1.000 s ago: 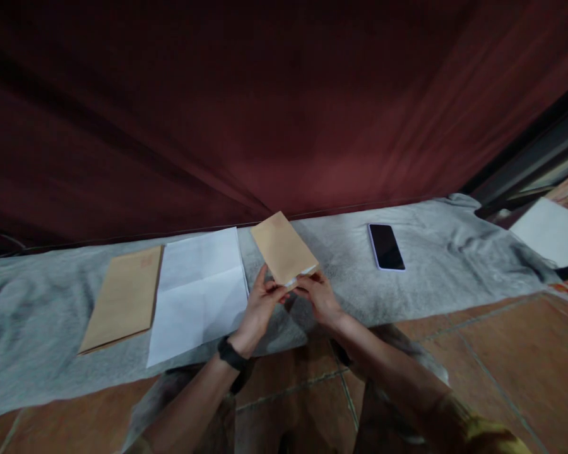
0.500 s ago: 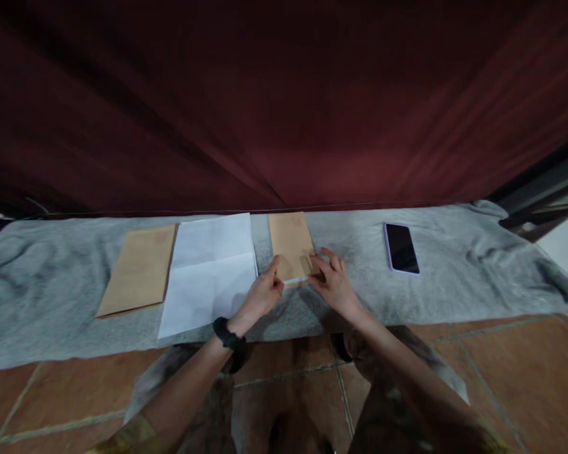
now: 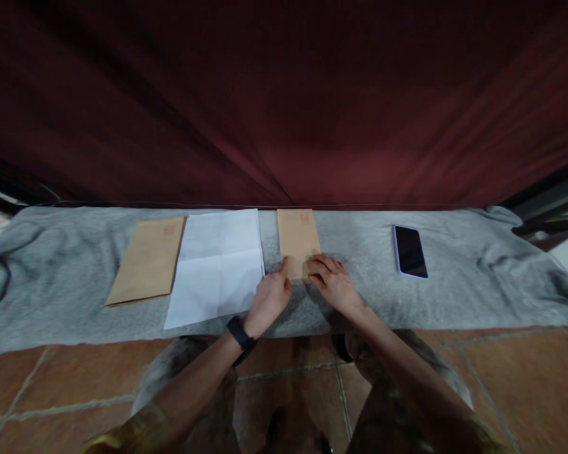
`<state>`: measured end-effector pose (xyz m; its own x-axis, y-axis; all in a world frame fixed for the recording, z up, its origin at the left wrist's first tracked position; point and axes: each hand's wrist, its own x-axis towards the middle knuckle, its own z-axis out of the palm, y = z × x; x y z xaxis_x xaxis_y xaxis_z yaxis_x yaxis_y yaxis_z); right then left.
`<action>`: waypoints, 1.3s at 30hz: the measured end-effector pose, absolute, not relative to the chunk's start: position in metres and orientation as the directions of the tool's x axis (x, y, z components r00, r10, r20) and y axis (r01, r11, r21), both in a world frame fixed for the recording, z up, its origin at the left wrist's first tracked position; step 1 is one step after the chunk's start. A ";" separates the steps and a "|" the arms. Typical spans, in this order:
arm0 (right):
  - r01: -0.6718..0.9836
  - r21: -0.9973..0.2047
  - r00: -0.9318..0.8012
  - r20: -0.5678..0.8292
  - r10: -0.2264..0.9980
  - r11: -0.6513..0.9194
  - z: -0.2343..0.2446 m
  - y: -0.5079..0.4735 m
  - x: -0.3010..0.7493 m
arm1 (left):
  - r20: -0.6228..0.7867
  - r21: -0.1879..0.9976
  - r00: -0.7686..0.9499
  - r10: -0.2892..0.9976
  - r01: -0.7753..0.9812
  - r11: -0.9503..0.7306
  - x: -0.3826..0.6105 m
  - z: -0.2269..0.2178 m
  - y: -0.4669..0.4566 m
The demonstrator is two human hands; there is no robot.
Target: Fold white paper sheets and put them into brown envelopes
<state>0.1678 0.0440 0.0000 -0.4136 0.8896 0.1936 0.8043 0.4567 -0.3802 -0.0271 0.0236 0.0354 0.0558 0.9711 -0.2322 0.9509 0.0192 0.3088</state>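
1. Head view: a narrow brown paper envelope (image 3: 299, 236) lies flat on a grey cloth (image 3: 369, 296), its far end near the cloth's back edge and its near end between the two hands. A red printed mark sits at its far right corner, and a pale strip crosses its near end.
2. Left hand (image 3: 271, 295): at the near left corner, index finger stretched out and touching the envelope, the other fingers curled under. Whether the thumb pinches the paper cannot be told.
3. Right hand (image 3: 335, 284): at the near right side, palm down, fingers bent together with their tips on the envelope. Whether they grip it or only press is unclear.
4. Just left of the envelope lie white paper sheets (image 3: 218, 265), creased across the middle, their right edge close to the left hand.
5. Beyond them, a wider brown envelope (image 3: 146, 261) lies slanted, also marked in red.
6. Well to the right, apart from the right hand, rests a smartphone (image 3: 410, 252) with a lilac edge and a dark screen.
7. A black wristband (image 3: 241, 334) circles the left wrist.
8. Behind the cloth hangs a dark red curtain (image 3: 284, 113); below is a terracotta tile floor (image 3: 525, 378).
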 end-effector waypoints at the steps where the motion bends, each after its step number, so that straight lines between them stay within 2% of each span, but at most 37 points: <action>1: 0.809 -0.371 -0.415 0.191 0.890 0.457 0.001 0.044 0.167 | -0.224 0.280 0.058 0.973 0.960 0.007 -0.026 0.036 0.023; 7: 0.813 -0.341 -0.441 0.168 0.882 0.471 0.003 0.043 0.168 | -0.189 0.178 0.106 0.976 0.981 -0.072 -0.024 0.034 0.015; 14: 0.757 -0.318 -0.563 0.128 0.817 0.571 0.003 0.044 0.183 | -0.030 0.144 0.210 0.977 0.968 -0.204 -0.024 0.033 0.002; 19: 0.731 -0.363 -0.573 0.133 0.808 0.578 0.004 0.048 0.188 | 0.057 0.151 0.336 0.940 0.928 -0.340 -0.026 0.029 0.005; 27: 0.758 -0.433 -0.480 0.137 0.866 0.488 0.005 0.052 0.182 | 0.048 0.231 0.316 0.948 0.919 -0.318 -0.032 0.027 0.019; 36: 0.823 -0.387 -0.366 0.198 0.909 0.416 -0.004 0.053 0.171 | 0.045 0.286 0.230 0.972 0.929 -0.233 -0.028 0.027 0.020; 39: 0.817 -0.338 -0.401 0.250 0.881 0.468 -0.004 0.046 0.165 | 0.035 0.294 0.183 0.983 0.938 -0.185 -0.026 0.026 0.022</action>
<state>0.1649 0.0460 -0.0044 -0.4013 0.8812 0.2500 0.8166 0.4678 -0.3382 -0.0258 0.0221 0.0255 0.1828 0.9825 0.0352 0.9376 -0.1850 0.2945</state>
